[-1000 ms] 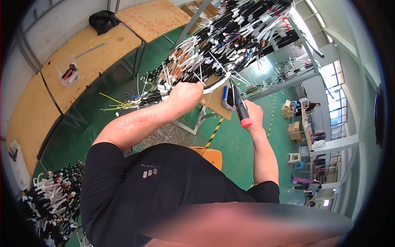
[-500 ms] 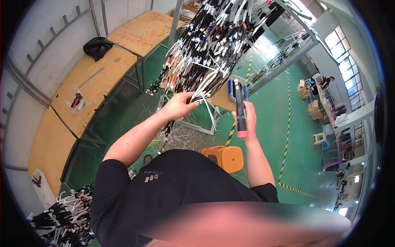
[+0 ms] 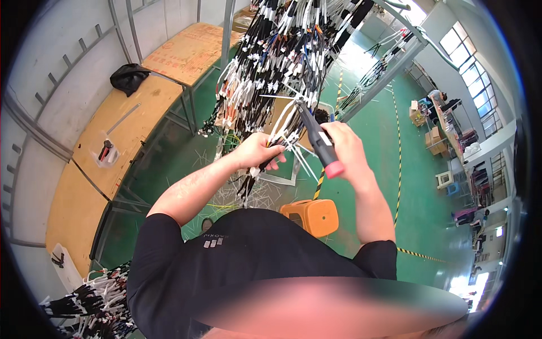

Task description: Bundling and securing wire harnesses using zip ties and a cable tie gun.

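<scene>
My left hand [image 3: 256, 152] is closed round a bundle of black and white cables [image 3: 275, 148], part of the large wire harness [image 3: 271, 73] hanging from a metal frame. Long white cable ties [image 3: 306, 164] stick out of the bundle beside my fingers. In my right hand [image 3: 348, 148] is a black cable tie gun [image 3: 316, 133] with a pink end. Its nose points away from me and meets the white strands just above the left hand. Whether a tie sits in the nose is too small to tell.
Wooden tables [image 3: 127, 127] run along the left, bearing a black bag [image 3: 129, 78] and a clear plastic container [image 3: 105, 153]. An orange stool [image 3: 316, 217] stands close by at right. More cables [image 3: 99, 302] lie at lower left. People work at a far bench on the right.
My right hand has brought the cable tie gun forward and tilted its nose left to the cables. The left hand keeps its hold, slightly lower and further right.
</scene>
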`<state>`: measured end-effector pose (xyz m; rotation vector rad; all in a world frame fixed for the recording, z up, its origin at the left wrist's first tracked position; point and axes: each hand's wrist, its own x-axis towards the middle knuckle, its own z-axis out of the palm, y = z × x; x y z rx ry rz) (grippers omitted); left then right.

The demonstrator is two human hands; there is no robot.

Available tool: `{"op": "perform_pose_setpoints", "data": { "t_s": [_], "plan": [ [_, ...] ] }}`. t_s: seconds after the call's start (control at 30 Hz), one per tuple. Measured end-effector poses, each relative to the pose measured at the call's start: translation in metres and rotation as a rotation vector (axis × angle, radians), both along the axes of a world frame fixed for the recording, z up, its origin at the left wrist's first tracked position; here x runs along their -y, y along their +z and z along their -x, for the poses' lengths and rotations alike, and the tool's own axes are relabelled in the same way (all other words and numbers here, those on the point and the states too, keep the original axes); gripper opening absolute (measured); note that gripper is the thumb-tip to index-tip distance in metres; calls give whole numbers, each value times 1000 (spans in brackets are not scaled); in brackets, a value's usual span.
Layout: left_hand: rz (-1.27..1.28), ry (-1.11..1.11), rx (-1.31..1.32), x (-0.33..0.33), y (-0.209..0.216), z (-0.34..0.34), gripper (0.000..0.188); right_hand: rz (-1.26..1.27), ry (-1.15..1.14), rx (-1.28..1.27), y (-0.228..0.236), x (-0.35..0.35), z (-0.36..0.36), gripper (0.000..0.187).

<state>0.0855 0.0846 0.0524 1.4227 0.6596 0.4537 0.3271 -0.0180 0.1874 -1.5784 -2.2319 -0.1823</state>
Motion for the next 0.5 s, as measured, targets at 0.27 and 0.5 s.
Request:
{"op": "perform_pose_setpoints", "data": {
  "t_s": [0.27,0.5],
  "plan": [
    [263,379,257,25,-12,-17,18,212,-58,-238,-27,-17,-46,19],
    [404,469,407,34,-18,-21,20,508,-8,-880,-26,-19,-45,36]
  ]
}}
